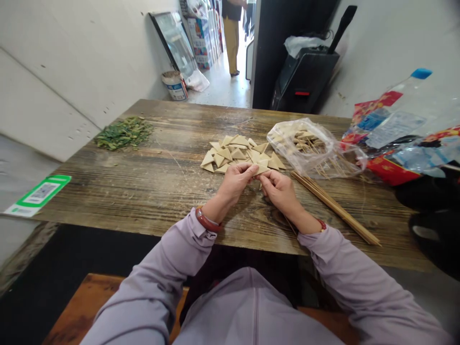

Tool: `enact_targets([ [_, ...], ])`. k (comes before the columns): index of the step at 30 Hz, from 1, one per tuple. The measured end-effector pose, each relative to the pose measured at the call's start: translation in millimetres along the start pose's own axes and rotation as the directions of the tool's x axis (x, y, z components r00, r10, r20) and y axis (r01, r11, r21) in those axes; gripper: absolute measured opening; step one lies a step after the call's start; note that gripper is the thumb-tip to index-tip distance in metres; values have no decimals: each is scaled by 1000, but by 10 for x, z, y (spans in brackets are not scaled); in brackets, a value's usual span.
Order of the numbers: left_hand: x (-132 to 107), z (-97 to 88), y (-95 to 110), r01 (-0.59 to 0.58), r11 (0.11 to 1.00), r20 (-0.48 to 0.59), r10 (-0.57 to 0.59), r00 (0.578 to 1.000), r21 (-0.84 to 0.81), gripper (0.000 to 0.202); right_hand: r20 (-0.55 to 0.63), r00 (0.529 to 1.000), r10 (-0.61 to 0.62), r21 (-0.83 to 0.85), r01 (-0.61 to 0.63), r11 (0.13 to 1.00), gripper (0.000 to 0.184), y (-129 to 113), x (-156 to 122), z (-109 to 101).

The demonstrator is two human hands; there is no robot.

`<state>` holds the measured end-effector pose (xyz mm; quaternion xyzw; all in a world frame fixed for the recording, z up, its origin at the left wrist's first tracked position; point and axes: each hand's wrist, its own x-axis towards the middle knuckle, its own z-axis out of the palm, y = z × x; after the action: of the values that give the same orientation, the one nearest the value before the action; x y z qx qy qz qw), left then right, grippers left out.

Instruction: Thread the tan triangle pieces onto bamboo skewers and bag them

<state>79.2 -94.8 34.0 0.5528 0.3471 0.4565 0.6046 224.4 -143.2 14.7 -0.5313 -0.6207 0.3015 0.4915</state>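
Observation:
Both hands meet over the near edge of a pile of tan, flat triangular pieces (239, 152) on the wooden table. My left hand (235, 182) is closed, thumb and fingers pinching one triangular piece (262, 169). Against the right end of that piece, my right hand (278, 189) is closed in a pinch. A thin bamboo skewer (290, 225) shows below the right palm and seems to run up into those fingers; whether its tip enters the piece is hidden. A bundle of bamboo skewers (338, 208) lies right of my right hand.
Behind the bundle lies a clear plastic bag (312, 148) with skewered tan pieces. Red packaging (391, 167) and a plastic bottle (409, 103) crowd the right side. Green leaves (124, 133) are heaped at left, near a QR card (41, 194). A person (232, 38) stands in the doorway.

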Motion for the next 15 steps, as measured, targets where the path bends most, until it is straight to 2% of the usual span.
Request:
enact_targets([
  [6, 56, -73, -67, -16, 1000, -72, 15, 997, -5, 41, 21, 1000, 21, 13, -21, 1000, 30, 42, -13, 23],
  [15, -2, 19, -21, 16, 1000, 9, -16, 1000, 7, 42, -20, 1000, 4, 17, -4, 1000, 26, 40, 12, 4],
])
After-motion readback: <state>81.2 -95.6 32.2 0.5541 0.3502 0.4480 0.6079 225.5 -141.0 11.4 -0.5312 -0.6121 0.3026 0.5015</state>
